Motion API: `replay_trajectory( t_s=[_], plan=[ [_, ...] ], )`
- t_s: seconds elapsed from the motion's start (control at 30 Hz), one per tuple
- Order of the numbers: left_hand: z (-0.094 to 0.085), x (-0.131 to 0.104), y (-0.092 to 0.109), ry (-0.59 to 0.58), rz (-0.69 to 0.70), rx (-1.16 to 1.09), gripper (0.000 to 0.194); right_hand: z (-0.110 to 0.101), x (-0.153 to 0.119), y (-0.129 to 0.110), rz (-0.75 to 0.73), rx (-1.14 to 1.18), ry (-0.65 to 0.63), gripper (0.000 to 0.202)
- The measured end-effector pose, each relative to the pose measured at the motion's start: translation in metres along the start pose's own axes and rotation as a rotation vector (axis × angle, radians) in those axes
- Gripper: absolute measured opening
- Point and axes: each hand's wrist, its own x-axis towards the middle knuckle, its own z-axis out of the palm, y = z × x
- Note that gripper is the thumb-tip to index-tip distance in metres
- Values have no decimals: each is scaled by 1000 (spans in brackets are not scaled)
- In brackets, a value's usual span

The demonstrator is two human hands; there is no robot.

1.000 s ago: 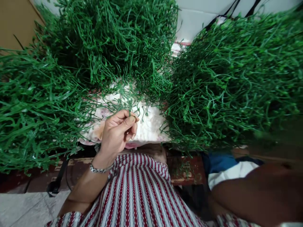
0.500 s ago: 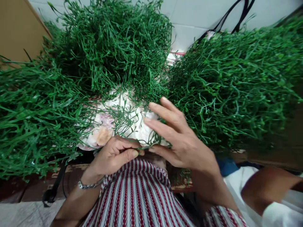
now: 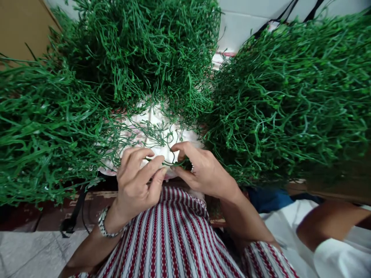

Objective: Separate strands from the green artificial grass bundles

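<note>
My left hand (image 3: 136,181), with a metal bracelet at the wrist, has its thumb and forefinger closed at one end of a thin green plastic stem (image 3: 168,163). Opposite it, my right hand (image 3: 207,172) is curled, thumb and fingers gripping green stems whose ends show inside the palm. Both hands are close together above my lap. Just beyond them, loose green sprigs (image 3: 156,131) lie on a white flowered plastic sheet (image 3: 139,116). The exact join between stems at the fingertips is too small to make out.
Large heaps of green plastic sprigs rise on the left (image 3: 43,127), at the back (image 3: 145,50) and on the right (image 3: 290,100). A worn wooden edge (image 3: 98,200) runs in front. Another person's arm (image 3: 327,222) is at lower right.
My right hand has gone from spread fingers to a curled grip and moved left and down. My left hand has risen slightly and turned, knuckles up. The view has shifted a little.
</note>
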Motion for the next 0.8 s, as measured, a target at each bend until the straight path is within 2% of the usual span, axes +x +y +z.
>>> replay_trajectory(
  t_s=[0.17, 0.3, 0.4, 0.47, 0.57, 0.8],
  plan=[
    [8, 5, -2, -108, -7, -112, 7, 8, 4, -3, 71, -4, -95, 43],
    [14, 6, -9, 4, -71, -147, 12, 10, 5, 1, 30, 39, 5, 45],
    [15, 6, -12, 101, -65, -65, 15, 8, 3, 7, -26, 68, 86, 34],
    [15, 5, -12, 105, -65, -84, 19, 6, 2, 9, -50, 105, 122, 30],
    [13, 7, -11, 71, -106, -180, 22, 5, 2, 12, -75, 225, 153, 34],
    [10, 14, -12, -100, -176, -392, 15, 11, 5, 14, -76, 351, 268, 15]
  ],
)
